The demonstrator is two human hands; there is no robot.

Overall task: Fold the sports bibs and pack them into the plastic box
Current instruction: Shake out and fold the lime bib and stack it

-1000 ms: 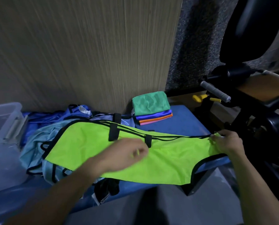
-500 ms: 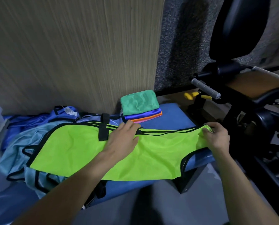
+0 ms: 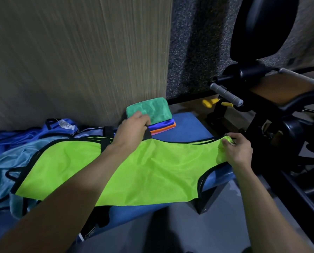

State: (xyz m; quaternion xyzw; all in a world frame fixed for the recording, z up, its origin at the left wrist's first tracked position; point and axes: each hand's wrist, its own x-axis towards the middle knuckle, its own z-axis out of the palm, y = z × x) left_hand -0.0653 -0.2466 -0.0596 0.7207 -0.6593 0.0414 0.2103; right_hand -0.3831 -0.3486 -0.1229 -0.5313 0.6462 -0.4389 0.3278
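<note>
My right hand (image 3: pixel 238 152) pinches the right end of the neon green bib (image 3: pixel 134 170), with the cloth bunched between thumb and curled fingers at the edge of the blue tabletop (image 3: pixel 187 125). My left hand (image 3: pixel 132 130) reaches over the far edge of this bib, at its black strap and against the near left corner of the stack of folded bibs (image 3: pixel 152 115); the fingers bend downward, but I cannot tell if this grip really holds something or only touches.

The neon green bib lies spread flat along the tabletop, its black trim running along the far edge and around the cut-out at the right. The stack stands behind it by the wooden wall panel (image 3: pixel 79 61) (green on top, then blue, orange and pink layers under it).

At the left, a heap of unfolded blue bibs (image 3: pixel 24 148) lies partly under the green one. One of them shows a small white label (image 3: pixel 66 125), but its writing is too blurred to read. A black strap with another small tag hangs at the tabletop's front edge, also not readable.

At the right stands black gym equipment (image 3: pixel 262 88) with grey padded handles.
</note>
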